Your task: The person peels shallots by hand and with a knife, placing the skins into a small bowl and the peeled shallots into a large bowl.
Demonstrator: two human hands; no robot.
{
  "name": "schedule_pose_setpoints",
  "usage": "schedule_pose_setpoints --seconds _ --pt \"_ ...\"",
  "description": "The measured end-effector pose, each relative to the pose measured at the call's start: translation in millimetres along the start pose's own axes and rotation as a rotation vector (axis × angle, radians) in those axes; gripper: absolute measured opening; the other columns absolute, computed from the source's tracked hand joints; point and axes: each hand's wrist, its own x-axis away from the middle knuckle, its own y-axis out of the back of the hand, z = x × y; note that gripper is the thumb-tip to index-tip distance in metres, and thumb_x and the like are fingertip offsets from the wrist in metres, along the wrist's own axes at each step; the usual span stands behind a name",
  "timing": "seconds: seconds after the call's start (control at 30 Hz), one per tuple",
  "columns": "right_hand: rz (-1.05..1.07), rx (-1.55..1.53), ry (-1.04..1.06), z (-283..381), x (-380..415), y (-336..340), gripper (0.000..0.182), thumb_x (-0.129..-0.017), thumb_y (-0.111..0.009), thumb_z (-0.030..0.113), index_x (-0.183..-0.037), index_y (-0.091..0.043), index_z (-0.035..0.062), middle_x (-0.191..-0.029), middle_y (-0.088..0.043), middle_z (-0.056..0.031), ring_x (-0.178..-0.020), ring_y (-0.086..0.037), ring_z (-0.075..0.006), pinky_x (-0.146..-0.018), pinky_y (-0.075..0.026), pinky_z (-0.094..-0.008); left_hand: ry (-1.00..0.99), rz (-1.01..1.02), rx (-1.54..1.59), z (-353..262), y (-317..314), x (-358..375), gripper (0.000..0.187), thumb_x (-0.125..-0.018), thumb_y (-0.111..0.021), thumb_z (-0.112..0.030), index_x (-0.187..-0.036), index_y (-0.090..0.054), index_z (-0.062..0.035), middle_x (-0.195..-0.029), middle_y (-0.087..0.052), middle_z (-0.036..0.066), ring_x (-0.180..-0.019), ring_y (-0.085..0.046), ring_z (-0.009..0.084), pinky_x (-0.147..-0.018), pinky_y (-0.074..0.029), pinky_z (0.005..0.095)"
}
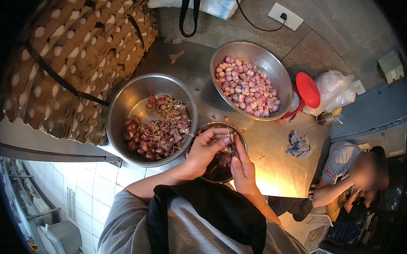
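Head view: a shallot (pixel 228 137) is being gripped in the closed left hand (pixel 206 150) and peeled by the closed right hand (pixel 243 169) over the small bowl (pixel 211 127); next, likely dropping it into the colander (pixel 277 71).

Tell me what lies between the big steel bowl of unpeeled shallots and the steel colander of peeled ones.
In the head view, only bare steel tabletop separates the bowl from the colander.
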Motion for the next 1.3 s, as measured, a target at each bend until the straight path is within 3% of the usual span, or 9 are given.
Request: schedule_pose_setpoints --seconds 0.17,0.27,0.3,0.47,0.6,0.63,0.9,1.0,1.3 --pt "-0.027 0.127 0.135 -8 -6 3 0.044 -0.091 -0.041 0.015 -0.132 -0.031 0.0043 -0.118 -0.051 -0.0096 -0.08 -0.053 -0.0132 -0.074 -0.042 -0.0242 0.019 0.012 -0.027 0 3 0 0.02 -0.082 -0.058 -0.005 -0.102 -0.057 -0.0022 -0.095 -0.059 0.003 -0.088 -0.054 0.0085 -0.081 -0.043 0.0223" --pt "-0.008 -0.382 -0.231 -7 0 7 0.042 -0.091 -0.041 0.017 -0.132 -0.033 0.0056 -0.113 -0.052 -0.0073 -0.068 -0.047 -0.0079 -0.063 -0.04 -0.0191 0.019 0.02 -0.049 -4 0 2 0.021 -0.082 -0.059 -0.005 -0.102 -0.057 -0.0021 -0.093 -0.059 0.003 -0.087 -0.054 0.0082 -0.08 -0.043 0.022" --pt "0.03 -0.442 -0.222 -6 2 9 0.042 -0.092 -0.04 0.017 -0.132 -0.034 0.0071 -0.097 -0.055 -0.0027 -0.06 -0.039 -0.0028 -0.055 -0.034 -0.0153 0.003 0.021 -0.058 -3 1 1 0.021 -0.081 -0.059 -0.005 -0.102 -0.057 -0.002 -0.093 -0.06 0.003 -0.087 -0.054 0.0082 -0.08 -0.043 0.022" --pt "-0.029 -0.115 -0.077 -3 0 1 0.04 -0.093 -0.038 0.016 -0.131 -0.035 0.0073 -0.081 -0.051 0.0025 -0.058 -0.037 -0.0021 -0.053 -0.033 -0.0157 -0.02 0.014 -0.094 -1 2 1 0.02 -0.08 -0.06 -0.005 -0.1 -0.058 -0.0019 -0.093 -0.061 0.003 -0.086 -0.055 0.0086 -0.079 -0.043 0.0218" --pt "-0.012 -0.271 -0.209 -10 2 8 0.041 -0.092 -0.04 0.017 -0.131 -0.035 0.0066 -0.096 -0.054 -0.0018 -0.063 -0.043 -0.0053 -0.058 -0.037 -0.0176 -0.001 0.0 -0.116 -6 -1 2 0.02 -0.08 -0.061 -0.006 -0.099 -0.059 -0.0021 -0.091 -0.061 0.003 -0.085 -0.055 0.0084 -0.078 -0.044 0.0217" --pt "-0.014 -0.337 -0.255 -10 2 9 0.042 -0.091 -0.041 0.017 -0.131 -0.034 0.0059 -0.111 -0.052 -0.0063 -0.073 -0.049 -0.01 -0.068 -0.041 -0.0204 0.009 -0.005 -0.113 -6 -2 2 0.02 -0.08 -0.061 -0.006 -0.099 -0.059 -0.0021 -0.091 -0.061 0.003 -0.084 -0.055 0.0083 -0.078 -0.044 0.0217" --pt "-0.028 0.053 0.06 -6 -5 2 0.041 -0.091 -0.04 0.014 -0.131 -0.034 0.0055 -0.114 -0.051 -0.0076 -0.077 -0.051 -0.0125 -0.073 -0.041 -0.0222 -0.052 0.011 -0.158 -1 2 2 0.018 -0.08 -0.06 -0.005 -0.098 -0.058 -0.0021 -0.093 -0.061 0.004 -0.087 -0.055 0.0088 -0.08 -0.044 0.0231" --pt "-0.019 -0.112 -0.134 -6 -2 7 0.04 -0.092 -0.038 0.013 -0.131 -0.034 0.0055 -0.115 -0.051 -0.0088 -0.082 -0.051 -0.0132 -0.076 -0.041 -0.0228 -0.018 0.019 -0.178 -3 1 2 0.019 -0.081 -0.059 -0.005 -0.099 -0.057 -0.002 -0.095 -0.061 0.005 -0.089 -0.055 0.0094 -0.081 -0.044 0.0235" --pt "-0.139 -0.239 -0.189 -14 -5 7 0.042 -0.093 -0.037 0.011 -0.133 -0.029 0.0051 -0.1 -0.049 0.0026 -0.054 -0.031 -0.0007 -0.046 -0.026 -0.0132 -0.065 0.027 -0.106 -15 -10 2 0.027 -0.083 -0.058 -0.008 -0.107 -0.053 0.0001 -0.093 -0.06 0.005 -0.09 -0.055 0.0092 -0.08 -0.043 0.0218"
